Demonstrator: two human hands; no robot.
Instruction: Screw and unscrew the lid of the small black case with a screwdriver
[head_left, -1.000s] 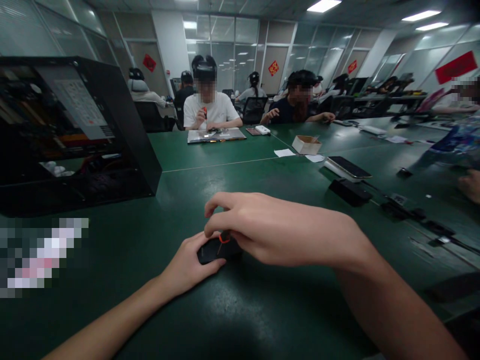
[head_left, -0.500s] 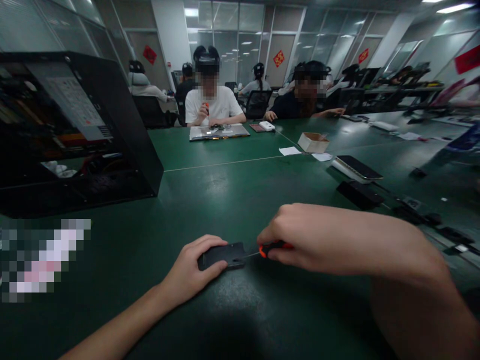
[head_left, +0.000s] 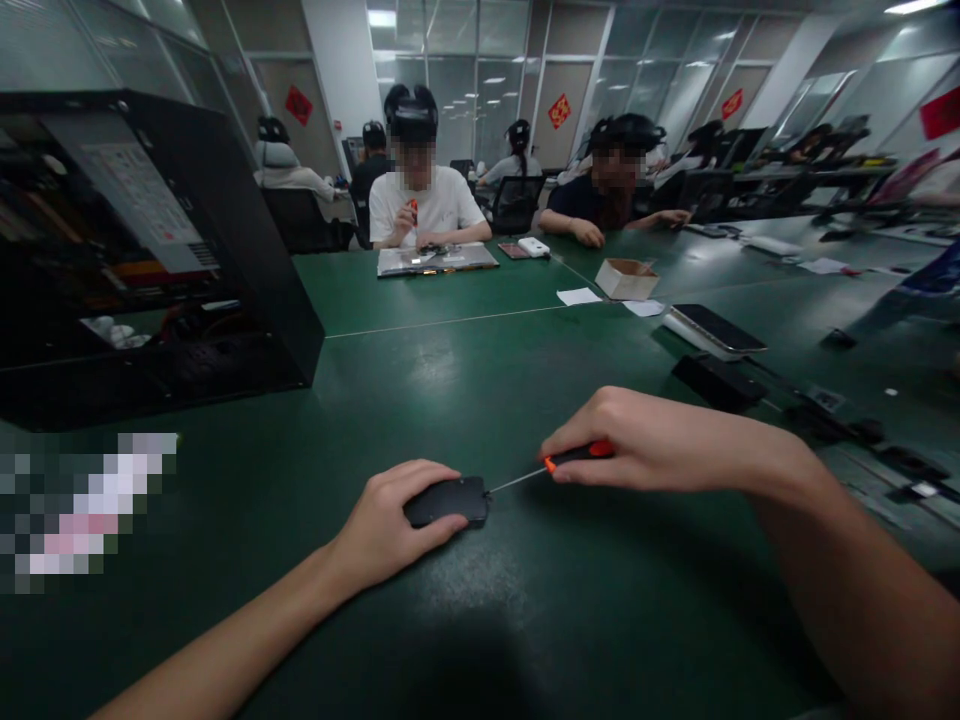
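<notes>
On the green tabletop, my left hand is closed around a small black device, about the size and shape of a computer mouse, with fingers along its far side and thumb along the near side. An orange-and-black screwdriver is gripped in my right hand, to the right of the device. Its thin metal shaft slants down leftward, and the tip meets the device's right end. Whether the tip sits in a slot or only touches the edge, I cannot tell.
A black computer case with an open side stands at left. Right of my hands lie a black box, a phone-like slab and cables. Further back are an open carton and a co-worker with a flat panel.
My right hand and the screwdriver have moved up and right, so more of the shaft shows. The black device has turned slightly in my left hand, its right end tilting upward.
</notes>
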